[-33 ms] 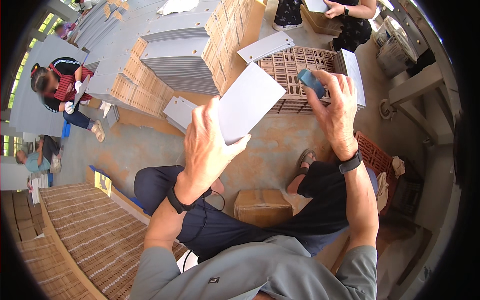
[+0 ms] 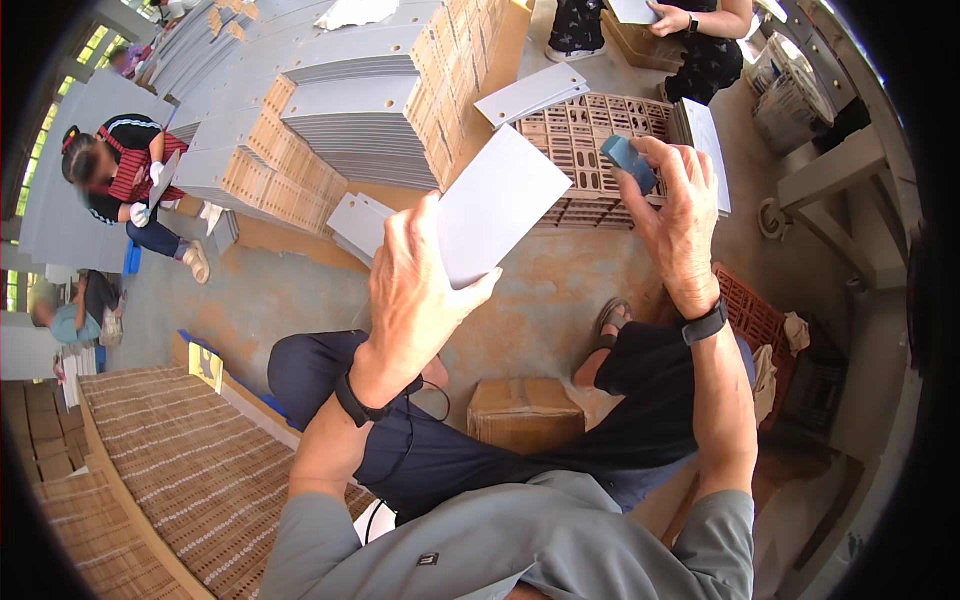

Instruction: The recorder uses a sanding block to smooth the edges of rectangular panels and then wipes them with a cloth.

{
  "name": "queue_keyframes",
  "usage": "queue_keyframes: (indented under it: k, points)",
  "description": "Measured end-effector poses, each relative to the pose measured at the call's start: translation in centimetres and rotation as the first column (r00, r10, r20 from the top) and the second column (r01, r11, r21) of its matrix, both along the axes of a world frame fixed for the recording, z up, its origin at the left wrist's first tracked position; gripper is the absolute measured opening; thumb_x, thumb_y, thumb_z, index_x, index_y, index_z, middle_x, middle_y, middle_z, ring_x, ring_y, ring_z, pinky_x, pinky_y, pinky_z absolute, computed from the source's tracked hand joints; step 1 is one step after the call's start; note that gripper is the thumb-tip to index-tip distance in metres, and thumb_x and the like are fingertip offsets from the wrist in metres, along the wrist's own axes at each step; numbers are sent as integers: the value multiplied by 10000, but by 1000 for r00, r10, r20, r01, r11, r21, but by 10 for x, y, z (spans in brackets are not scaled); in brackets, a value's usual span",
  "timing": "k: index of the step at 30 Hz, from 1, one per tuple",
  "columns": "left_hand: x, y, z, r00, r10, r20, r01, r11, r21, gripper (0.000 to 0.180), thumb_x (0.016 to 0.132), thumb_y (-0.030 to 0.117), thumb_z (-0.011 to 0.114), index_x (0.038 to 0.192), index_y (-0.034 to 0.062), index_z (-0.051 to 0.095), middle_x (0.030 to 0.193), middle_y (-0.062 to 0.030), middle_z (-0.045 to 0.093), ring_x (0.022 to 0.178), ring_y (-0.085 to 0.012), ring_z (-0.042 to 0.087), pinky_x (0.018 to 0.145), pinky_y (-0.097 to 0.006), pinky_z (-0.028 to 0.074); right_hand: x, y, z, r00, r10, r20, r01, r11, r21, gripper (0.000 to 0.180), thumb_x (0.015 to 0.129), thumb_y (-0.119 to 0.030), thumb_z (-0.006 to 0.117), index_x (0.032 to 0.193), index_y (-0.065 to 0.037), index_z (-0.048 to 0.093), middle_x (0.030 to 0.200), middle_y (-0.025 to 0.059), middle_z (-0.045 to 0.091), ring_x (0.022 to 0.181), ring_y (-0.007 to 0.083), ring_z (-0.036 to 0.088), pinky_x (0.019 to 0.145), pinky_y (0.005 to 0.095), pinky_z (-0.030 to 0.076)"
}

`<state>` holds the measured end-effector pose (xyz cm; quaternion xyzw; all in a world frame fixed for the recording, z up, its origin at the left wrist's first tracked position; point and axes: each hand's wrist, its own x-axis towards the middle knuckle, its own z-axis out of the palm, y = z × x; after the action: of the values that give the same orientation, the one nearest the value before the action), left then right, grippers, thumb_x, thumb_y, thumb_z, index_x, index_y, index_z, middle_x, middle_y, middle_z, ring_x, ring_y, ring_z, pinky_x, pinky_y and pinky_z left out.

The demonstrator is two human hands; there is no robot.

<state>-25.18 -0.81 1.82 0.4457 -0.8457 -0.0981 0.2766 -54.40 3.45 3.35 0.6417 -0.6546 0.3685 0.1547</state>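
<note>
My left hand [image 2: 425, 270] grips a pale grey rectangular board [image 2: 505, 205] by its near left edge, thumb along the lower corner. The board is held up at a slant, its broad smooth face toward me. To the right, my right hand [image 2: 676, 225] pinches a small blue block [image 2: 628, 160] between thumb and fingers. The block is apart from the board, over an upturned brown plastic crate [image 2: 590, 120]. What the block is made of I cannot tell. Two grey boards with holes [image 2: 530, 95] lie across the crate's far left corner.
Tall stacks of grey boards [image 2: 350, 110] stand at the far left. A cardboard box [image 2: 525, 412] sits between my legs, and a red plastic crate [image 2: 755, 310] by my right knee. One person [image 2: 130, 175] works at the left, another [image 2: 690, 35] beyond the crate.
My right hand has shifted slightly to the right, and the blue block in it has turned a little. My left hand and the board look unmoved.
</note>
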Motion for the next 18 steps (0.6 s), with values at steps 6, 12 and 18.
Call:
queue_keyframes:
  k: [6, 12, 18]
  points:
    - [3, -13, -17, 995, -7, -101, 11, 999, 45, 1015, 734, 353, 940, 1469, -16, 344, 1230, -228, 515, 1132, -383, 616, 926, -502, 545, -13, 0, -3, 999, 7, 54, -7, 1000, 0, 328, 870, -122, 794, 1177, -83, 686, 978, 80, 650, 938, 266, 596, 883, 404, 498]
    - [11, -44, -32, 684, 376, -625, 315, 620, 718, 854, 858, 364, 895, 1337, -26, 306, 1176, -152, 570, 1044, -163, 625, 847, -326, 578, -17, 1, -5, 988, 42, 151, -49, 998, 44, 315, 933, -183, 774, 1204, -38, 705, 1027, 104, 690, 971, 244, 646, 897, 381, 525]
    - [17, -57, -63, 667, 418, -617, 176, 717, 675, 823, 834, 346, 913, 1236, -8, 288, 1075, -156, 583, 847, -151, 650, 652, -301, 594, -16, 0, -6, 981, 65, 180, -76, 996, 55, 321, 947, -230, 775, 1194, -35, 711, 1052, 110, 710, 977, 236, 664, 909, 381, 530]
